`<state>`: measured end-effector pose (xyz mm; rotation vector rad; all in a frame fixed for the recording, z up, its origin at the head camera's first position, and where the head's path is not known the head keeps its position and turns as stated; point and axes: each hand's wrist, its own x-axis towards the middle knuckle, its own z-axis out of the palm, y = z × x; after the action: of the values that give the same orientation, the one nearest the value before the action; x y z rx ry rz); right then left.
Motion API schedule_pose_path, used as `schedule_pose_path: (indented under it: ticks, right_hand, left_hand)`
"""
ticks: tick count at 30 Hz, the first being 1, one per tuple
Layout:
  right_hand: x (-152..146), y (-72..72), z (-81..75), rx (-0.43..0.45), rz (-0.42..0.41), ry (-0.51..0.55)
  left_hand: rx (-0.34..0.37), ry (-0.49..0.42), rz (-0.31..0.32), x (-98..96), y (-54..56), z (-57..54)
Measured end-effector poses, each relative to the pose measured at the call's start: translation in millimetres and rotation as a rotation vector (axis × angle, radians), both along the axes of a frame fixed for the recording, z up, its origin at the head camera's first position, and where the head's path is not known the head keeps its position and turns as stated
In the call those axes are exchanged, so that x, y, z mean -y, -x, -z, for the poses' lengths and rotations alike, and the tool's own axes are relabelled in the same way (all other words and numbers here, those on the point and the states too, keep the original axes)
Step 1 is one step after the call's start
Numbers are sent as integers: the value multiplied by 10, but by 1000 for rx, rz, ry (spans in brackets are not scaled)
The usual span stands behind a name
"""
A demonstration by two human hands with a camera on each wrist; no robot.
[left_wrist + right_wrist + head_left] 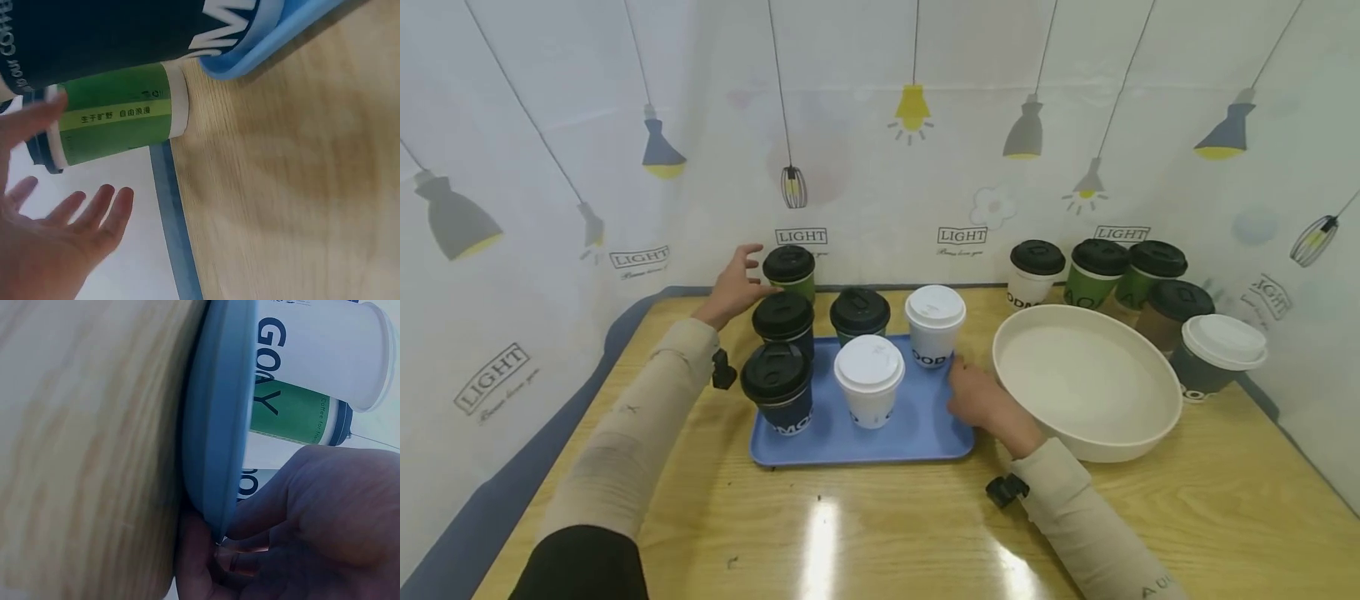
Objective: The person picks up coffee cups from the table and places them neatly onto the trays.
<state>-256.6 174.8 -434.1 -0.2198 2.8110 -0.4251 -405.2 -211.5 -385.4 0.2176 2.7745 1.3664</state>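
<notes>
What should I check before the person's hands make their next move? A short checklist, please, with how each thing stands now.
1. Right hand holding the tray: ok, it pinches the rim on the right side.
2. Left hand gripping the green cup beside it: not ok, the fingers are spread, not closed round it.
3. That cup on the tray: not ok, it stands on the table, behind the tray's left end.
4. Cups on the tray upright: ok.
5. Their lids pressed tight: cannot tell, though every one is on.
6. Bare space on the tray: ok, at the front right.
</notes>
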Motion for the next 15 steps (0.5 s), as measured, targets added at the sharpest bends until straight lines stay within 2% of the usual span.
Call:
schedule_pose_path:
  ticks: [8,12,15]
  right_hand:
    - [10,-3,10,0,17,-8]
    - [11,-7,7,5,23,-6]
    - [8,-7,2,6,27,-9]
  left_hand:
    - [-25,-13,46,-50,197,75]
    - [-29,-61,7,-77,227,102]
    - [-46,-87,-30,-88,204,98]
